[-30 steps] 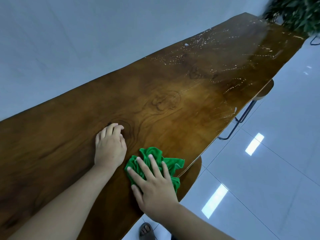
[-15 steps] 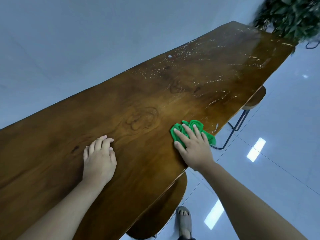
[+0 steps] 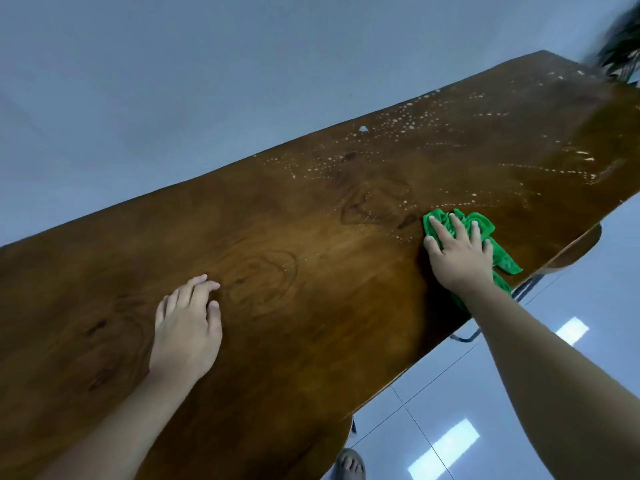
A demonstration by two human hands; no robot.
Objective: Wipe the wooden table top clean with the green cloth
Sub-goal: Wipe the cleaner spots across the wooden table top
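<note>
Green cloth (image 3: 504,259) lies pressed under right hand (image 3: 459,258) on table (image 3: 311,233)

Wooden table top (image 3: 311,306): long dark-brown slab, glossy, ring-shaped grain figures. White droplet specks in dotted lines across far half.
Green cloth (image 3: 504,259): bright green, crumpled, lying on table top near right edge, at near limit of speckled zone.

Your right hand (image 3: 459,256) has slid the crumpled green cloth (image 3: 479,233) from the lower centre of the frame up toward the right, reaching the white droplets (image 3: 398,133).
</note>
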